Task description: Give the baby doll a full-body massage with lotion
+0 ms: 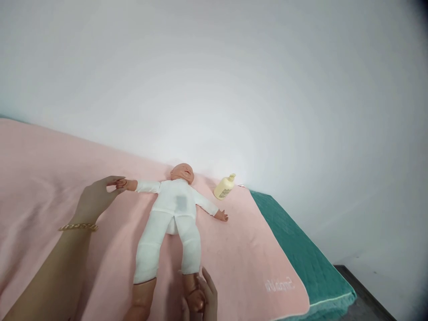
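Note:
A baby doll (177,196) with a white cloth body lies on its back on a pink blanket (240,249), head away from me, arms and legs spread. My left hand (98,196), with a braided gold bracelet at the wrist, pinches the doll's hand (122,183) on the left side between thumb and fingers. At the bottom of the view, my right hand (210,296) wraps round the doll's foot (194,298) on the right side; part of this hand is cut off by the frame edge. The doll's other arm rests on the blanket.
A pale yellow pump bottle (224,187) stands beside the doll's head, near the white wall (214,89). Under the blanket, a green mattress (301,249) shows at the right, with its edge dropping towards a dark floor (363,303).

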Demonstrator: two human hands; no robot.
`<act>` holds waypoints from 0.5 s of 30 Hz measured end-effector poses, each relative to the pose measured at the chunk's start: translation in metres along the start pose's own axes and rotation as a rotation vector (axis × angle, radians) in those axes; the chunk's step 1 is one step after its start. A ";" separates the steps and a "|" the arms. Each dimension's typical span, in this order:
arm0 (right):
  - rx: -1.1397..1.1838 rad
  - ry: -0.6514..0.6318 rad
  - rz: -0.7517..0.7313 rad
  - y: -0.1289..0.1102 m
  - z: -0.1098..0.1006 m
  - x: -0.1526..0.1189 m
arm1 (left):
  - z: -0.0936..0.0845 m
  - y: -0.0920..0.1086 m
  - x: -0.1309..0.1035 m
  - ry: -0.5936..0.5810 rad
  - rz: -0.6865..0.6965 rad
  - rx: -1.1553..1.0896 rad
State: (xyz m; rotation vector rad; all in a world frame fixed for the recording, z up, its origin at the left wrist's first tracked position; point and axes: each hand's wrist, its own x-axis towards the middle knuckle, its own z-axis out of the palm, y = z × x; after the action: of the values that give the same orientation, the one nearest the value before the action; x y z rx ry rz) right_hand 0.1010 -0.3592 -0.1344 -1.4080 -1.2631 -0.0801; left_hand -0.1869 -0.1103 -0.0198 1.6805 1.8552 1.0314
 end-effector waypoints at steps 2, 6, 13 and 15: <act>0.004 0.012 0.035 -0.007 -0.002 0.007 | -0.002 0.007 -0.004 0.006 0.003 -0.118; 0.002 0.033 0.117 -0.020 -0.006 0.031 | -0.002 0.026 -0.015 0.033 -0.007 -0.263; 0.075 -0.105 0.173 -0.037 0.005 0.070 | 0.027 0.051 -0.032 -0.060 0.297 -0.338; 0.083 -0.137 0.174 -0.039 0.010 0.078 | 0.038 0.056 -0.036 -0.074 0.395 -0.301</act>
State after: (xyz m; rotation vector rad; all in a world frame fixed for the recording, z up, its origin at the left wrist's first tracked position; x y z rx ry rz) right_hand 0.0999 -0.3143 -0.0588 -1.4645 -1.2356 0.1886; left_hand -0.1163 -0.1367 -0.0075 1.9035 1.2692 1.3058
